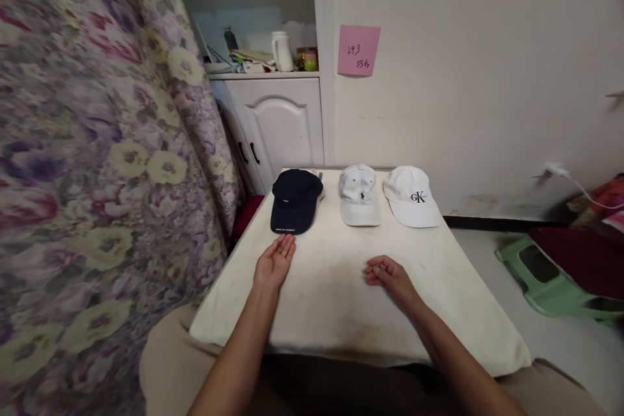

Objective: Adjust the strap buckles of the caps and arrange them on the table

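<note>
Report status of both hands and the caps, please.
Left hand: palm up, fingers at navy cap's brim. Right hand: empty, fingers curled. Two white caps beyond, side by side.

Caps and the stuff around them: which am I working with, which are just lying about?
Likely in use:
- navy cap, nearest the left hand
- pale logo cap and white CK cap, beyond the right hand

Just lying about:
- white jug on the shelf
- pink note on the wall
- green stool

The 2 pale caps look matt cloth, the stool plastic.
</note>
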Demonstrator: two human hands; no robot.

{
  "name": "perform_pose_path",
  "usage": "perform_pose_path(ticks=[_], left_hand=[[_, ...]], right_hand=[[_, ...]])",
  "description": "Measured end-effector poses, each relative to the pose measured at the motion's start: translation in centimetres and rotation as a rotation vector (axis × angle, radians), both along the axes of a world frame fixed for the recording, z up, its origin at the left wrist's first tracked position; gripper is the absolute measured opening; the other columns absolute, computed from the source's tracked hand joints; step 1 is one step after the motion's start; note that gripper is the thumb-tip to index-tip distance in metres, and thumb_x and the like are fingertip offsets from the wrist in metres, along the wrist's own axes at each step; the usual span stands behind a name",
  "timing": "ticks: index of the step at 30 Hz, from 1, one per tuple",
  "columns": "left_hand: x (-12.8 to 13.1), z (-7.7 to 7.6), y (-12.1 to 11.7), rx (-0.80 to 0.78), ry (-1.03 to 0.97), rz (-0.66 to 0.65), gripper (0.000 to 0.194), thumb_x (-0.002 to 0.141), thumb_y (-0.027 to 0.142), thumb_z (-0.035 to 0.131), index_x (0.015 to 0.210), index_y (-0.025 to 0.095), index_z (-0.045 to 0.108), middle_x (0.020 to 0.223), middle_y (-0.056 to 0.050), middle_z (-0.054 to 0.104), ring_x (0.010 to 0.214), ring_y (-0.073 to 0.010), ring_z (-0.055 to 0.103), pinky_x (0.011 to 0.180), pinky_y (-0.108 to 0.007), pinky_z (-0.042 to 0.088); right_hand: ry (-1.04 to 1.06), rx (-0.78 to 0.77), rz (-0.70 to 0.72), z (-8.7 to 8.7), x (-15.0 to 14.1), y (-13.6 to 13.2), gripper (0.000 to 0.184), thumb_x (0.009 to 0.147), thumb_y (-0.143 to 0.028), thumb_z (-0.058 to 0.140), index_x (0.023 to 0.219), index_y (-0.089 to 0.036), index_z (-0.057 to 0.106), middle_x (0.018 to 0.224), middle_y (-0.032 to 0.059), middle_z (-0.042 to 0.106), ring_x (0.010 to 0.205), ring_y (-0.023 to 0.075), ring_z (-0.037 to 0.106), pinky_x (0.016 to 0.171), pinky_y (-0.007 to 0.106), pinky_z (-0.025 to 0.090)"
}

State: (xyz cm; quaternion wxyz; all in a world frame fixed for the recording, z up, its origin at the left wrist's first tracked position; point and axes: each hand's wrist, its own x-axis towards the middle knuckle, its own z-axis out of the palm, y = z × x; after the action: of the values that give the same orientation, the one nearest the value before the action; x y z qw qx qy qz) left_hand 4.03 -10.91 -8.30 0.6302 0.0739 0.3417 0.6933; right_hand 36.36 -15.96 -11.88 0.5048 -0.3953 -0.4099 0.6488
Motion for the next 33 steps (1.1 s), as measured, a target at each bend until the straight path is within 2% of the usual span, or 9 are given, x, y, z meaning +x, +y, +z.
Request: perform_pose_path(ticks=[7,10,13,16,19,23,27,30,33], left_hand=[[0.0,0.6,0.8,0.037,-0.03,-0.001,0.026,0.091,0.006,0.043,0.098,0.011,0.068,0.097,-0.015,0.074,0.096,-0.021,0.072,0.087,-0.034,0.058],[0.0,1.5,1.7,0.065,-0.042,-0.004,0.026,0.093,0.008,0.042,0.093,0.011,0.068,0.098,-0.016,0.074,0.099,-0.0231,0.071,0.086,-0.036,0.059],[0.0,2.7,2.9,0.102,-0.063,-0.006,0.026,0.095,0.01,0.041,0.089,0.014,0.067,0.096,-0.013,0.074,0.099,-0.0217,0.071,0.091,-0.038,0.057],[0.2,3.8,4.4,0.126,-0.082,-0.008,0.024,0.096,0.013,0.042,0.094,0.016,0.066,0.096,-0.01,0.075,0.097,-0.0189,0.071,0.095,-0.039,0.055],[0.6,4.7,6.3,0.114,-0.083,-0.016,0.021,0.097,0.017,0.045,0.101,0.017,0.066,0.092,-0.009,0.076,0.093,-0.0199,0.073,0.094,-0.041,0.056],[1.4,6.7,9.3,0.101,-0.072,-0.013,0.024,0.097,0.011,0.042,0.104,0.015,0.064,0.08,-0.008,0.077,0.079,-0.0195,0.074,0.086,-0.04,0.058],[2.4,9.9,11.3,0.209,-0.083,0.019,0.028,0.098,0.01,0.041,0.113,0.017,0.064,0.085,-0.006,0.078,0.08,-0.0157,0.074,0.086,-0.034,0.059],[3.5,11.7,11.0,0.279,-0.092,0.019,0.029,0.099,0.011,0.042,0.118,0.019,0.063,0.094,-0.005,0.078,0.085,-0.0141,0.074,0.087,-0.031,0.058],[5.3,11.4,8.5,0.296,-0.099,-0.014,0.031,0.099,0.011,0.042,0.12,0.021,0.062,0.098,-0.005,0.078,0.087,-0.0141,0.074,0.087,-0.03,0.059]], right_hand=[[0.006,-0.002,-0.005,0.3,-0.1,-0.1,0.039,0.068,-0.046,0.083,0.09,-0.018,0.068,0.082,0.0058,0.073,0.071,0.0181,0.068,0.073,0.037,0.055],[0.002,-0.004,-0.004,0.4,-0.1,0.0,0.041,0.067,-0.048,0.084,0.09,-0.017,0.068,0.081,0.0059,0.073,0.071,0.0184,0.068,0.073,0.037,0.055],[-0.003,-0.003,-0.004,0.3,-0.1,0.1,0.042,0.066,-0.049,0.083,0.09,-0.017,0.068,0.081,0.006,0.073,0.07,0.0187,0.068,0.073,0.038,0.055],[-0.006,-0.003,-0.004,0.3,-0.1,0.1,0.043,0.065,-0.05,0.084,0.089,-0.018,0.068,0.081,0.006,0.072,0.069,0.0189,0.068,0.072,0.038,0.055],[0.0,0.001,-0.003,0.3,-0.2,0.2,0.043,0.066,-0.051,0.083,0.089,-0.018,0.067,0.08,0.0062,0.072,0.069,0.019,0.068,0.071,0.038,0.055],[0.014,0.011,-0.006,0.4,-0.3,0.2,0.042,0.067,-0.05,0.083,0.088,-0.018,0.067,0.079,0.0059,0.072,0.068,0.0189,0.068,0.07,0.037,0.055],[0.028,0.017,-0.005,0.6,-0.4,0.2,0.041,0.067,-0.05,0.083,0.086,-0.018,0.067,0.078,0.0058,0.072,0.067,0.0192,0.068,0.068,0.037,0.056],[0.046,0.014,-0.005,0.6,-0.4,0.2,0.041,0.067,-0.049,0.084,0.086,-0.017,0.067,0.078,0.0058,0.072,0.067,0.0189,0.068,0.068,0.037,0.056],[0.066,0.011,-0.007,0.6,-0.4,0.2,0.04,0.068,-0.049,0.083,0.087,-0.017,0.067,0.079,0.0064,0.073,0.068,0.0192,0.069,0.07,0.038,0.056]])
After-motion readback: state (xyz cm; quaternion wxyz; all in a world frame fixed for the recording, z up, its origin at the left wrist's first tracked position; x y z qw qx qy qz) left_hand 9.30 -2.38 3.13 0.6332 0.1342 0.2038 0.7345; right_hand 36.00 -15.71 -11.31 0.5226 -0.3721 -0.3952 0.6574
